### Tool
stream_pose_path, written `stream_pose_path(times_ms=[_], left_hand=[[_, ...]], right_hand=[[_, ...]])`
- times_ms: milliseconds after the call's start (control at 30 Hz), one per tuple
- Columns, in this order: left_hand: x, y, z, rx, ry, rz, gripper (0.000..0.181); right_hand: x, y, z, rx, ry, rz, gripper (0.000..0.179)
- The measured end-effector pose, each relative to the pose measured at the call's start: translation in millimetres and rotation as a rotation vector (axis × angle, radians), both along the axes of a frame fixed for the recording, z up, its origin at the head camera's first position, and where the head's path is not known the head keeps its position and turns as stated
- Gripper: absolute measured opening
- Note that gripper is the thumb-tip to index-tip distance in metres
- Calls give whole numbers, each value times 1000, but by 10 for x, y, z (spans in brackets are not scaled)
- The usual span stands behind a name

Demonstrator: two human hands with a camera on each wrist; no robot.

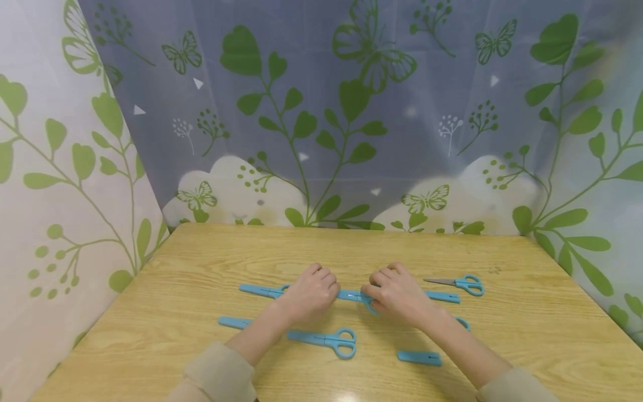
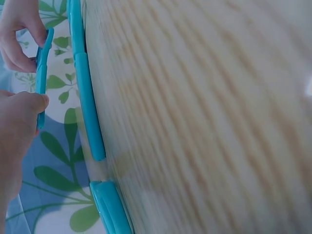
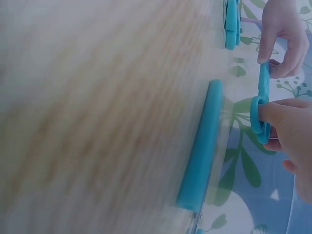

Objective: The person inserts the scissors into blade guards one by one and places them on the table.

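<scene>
Close over the middle of the table, both hands hold one pair of blue-handled scissors (image 3: 263, 87) whose blade sits in a blue cover (image 1: 350, 295). My left hand (image 1: 312, 290) pinches the cover between thumb and fingers. Held by my right hand (image 1: 397, 293) are the finger loops (image 3: 256, 114) at the other end. The blade itself is hidden in the cover. Partly behind the left hand lies another covered pair of scissors (image 1: 262, 290). Beyond the right hand are a loose blue cover (image 1: 443, 296) and bare-bladed scissors (image 1: 454, 283).
On the wooden table (image 1: 211, 245), covered scissors (image 1: 321, 339) lie in front. A blue cover (image 1: 234, 321) shows beside the left forearm. Another cover (image 1: 419, 358) lies near the right forearm, which partly hides a blue handle (image 1: 463, 324). A patterned curtain (image 1: 311, 184) hangs behind.
</scene>
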State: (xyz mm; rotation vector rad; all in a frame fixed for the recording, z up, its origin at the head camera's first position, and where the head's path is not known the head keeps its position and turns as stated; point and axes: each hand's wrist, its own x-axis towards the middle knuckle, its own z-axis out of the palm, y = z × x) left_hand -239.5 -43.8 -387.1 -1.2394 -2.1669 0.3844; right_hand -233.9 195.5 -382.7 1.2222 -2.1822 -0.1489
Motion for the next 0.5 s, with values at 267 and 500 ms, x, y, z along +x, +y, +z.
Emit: stream_pose_path(times_ms=[267,500], left_hand=[[-25,-11,-8,11,-88,56,12],[-45,-66,-41,17,-82,66,12]], right_hand=[[-54,-60,-6,37,-47,-45,19],[-59,-158,25,107,-122,-91,19]])
